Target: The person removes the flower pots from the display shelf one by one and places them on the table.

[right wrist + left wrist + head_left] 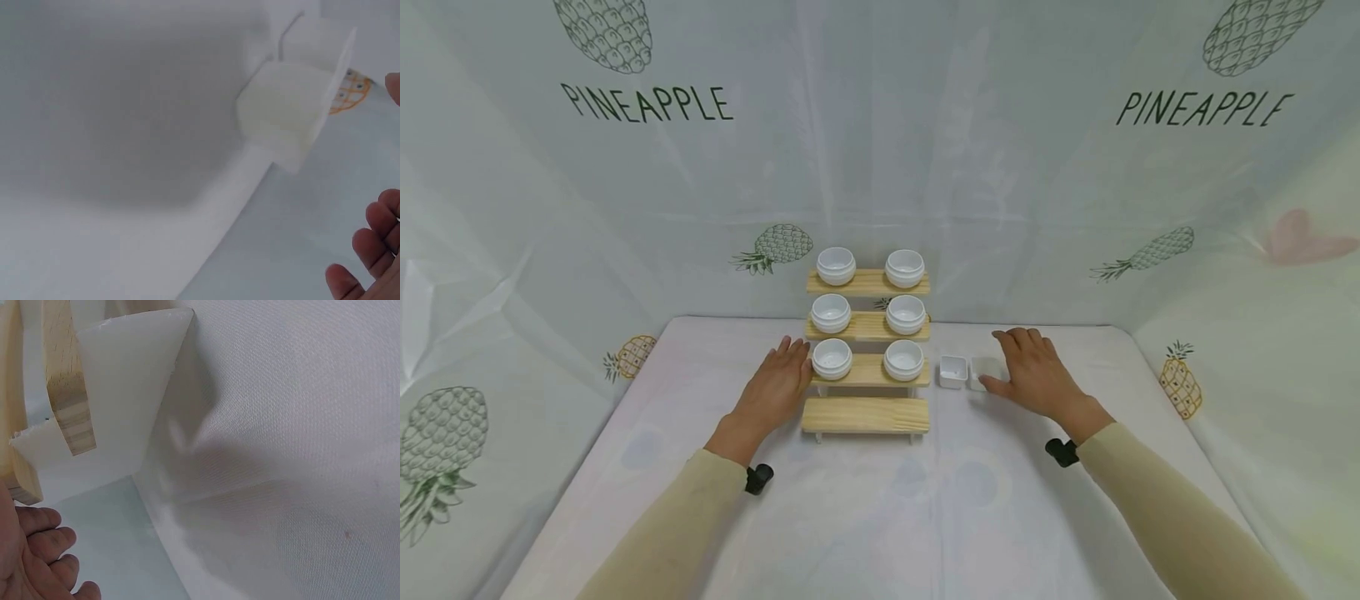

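A tiered stand with light wooden shelves [865, 415] and white side supports [125, 381] stands in the middle, with several white round bowls [831, 357] in pairs on its upper three shelves. My left hand [778, 379] lies along the stand's left side, fingers extended, fingertips right at a shelf end. To the right of the stand sits a small white square dish [953, 371]. Beside it is a pale translucent square container [983, 371], seen from the side in the right wrist view. My right hand [1037, 375] hovers around that container, thumb and fingers spread apart, holding nothing.
A white cloth covers the table [865, 517], and a pineapple-printed sheet [925, 167] hangs behind and at the sides. The lowest wooden shelf faces me and bears no bowls. Each wrist carries a small black camera [760, 479].
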The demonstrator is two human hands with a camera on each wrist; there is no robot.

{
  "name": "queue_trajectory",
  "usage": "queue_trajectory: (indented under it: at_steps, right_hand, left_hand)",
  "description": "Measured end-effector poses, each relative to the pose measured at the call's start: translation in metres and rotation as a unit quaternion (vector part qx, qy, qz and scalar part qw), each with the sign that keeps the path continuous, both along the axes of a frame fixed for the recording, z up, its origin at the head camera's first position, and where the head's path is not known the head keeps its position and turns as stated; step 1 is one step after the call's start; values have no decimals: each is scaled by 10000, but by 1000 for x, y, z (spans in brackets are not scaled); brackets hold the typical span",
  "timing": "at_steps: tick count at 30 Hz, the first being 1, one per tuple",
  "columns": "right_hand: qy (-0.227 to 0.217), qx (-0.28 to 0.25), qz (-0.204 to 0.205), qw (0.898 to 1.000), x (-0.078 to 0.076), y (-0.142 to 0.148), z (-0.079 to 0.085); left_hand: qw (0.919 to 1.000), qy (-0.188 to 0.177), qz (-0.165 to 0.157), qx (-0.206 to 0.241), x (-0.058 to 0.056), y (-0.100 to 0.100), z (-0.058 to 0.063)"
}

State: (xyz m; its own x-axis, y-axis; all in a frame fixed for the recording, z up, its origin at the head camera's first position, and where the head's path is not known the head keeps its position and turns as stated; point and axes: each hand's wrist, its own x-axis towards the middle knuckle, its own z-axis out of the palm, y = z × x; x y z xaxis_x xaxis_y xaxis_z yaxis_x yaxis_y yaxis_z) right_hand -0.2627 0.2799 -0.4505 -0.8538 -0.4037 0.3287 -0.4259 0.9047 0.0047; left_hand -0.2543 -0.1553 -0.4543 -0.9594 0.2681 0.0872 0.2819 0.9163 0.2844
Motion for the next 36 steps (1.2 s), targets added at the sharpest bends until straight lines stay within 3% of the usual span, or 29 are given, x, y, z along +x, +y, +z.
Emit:
queue_trajectory:
  at_steps: [9, 17, 28, 36]
  right_hand:
    - [581, -340, 305, 9973, 15, -44, 18]
    - [836, -521, 456, 9941, 26, -87, 28]
    - [969, -756, 490, 9912, 29, -123, 28]
    - [1165, -828, 386, 9890, 29, -133, 24]
  left_hand:
    - [10000, 23, -48, -4, -1, -1, -1]
    - [10000, 30, -36, 10, -1, -1, -2]
    - [9999, -16, 2, 114, -1, 0, -2]
    - [9999, -5, -14, 140, 0, 1, -1]
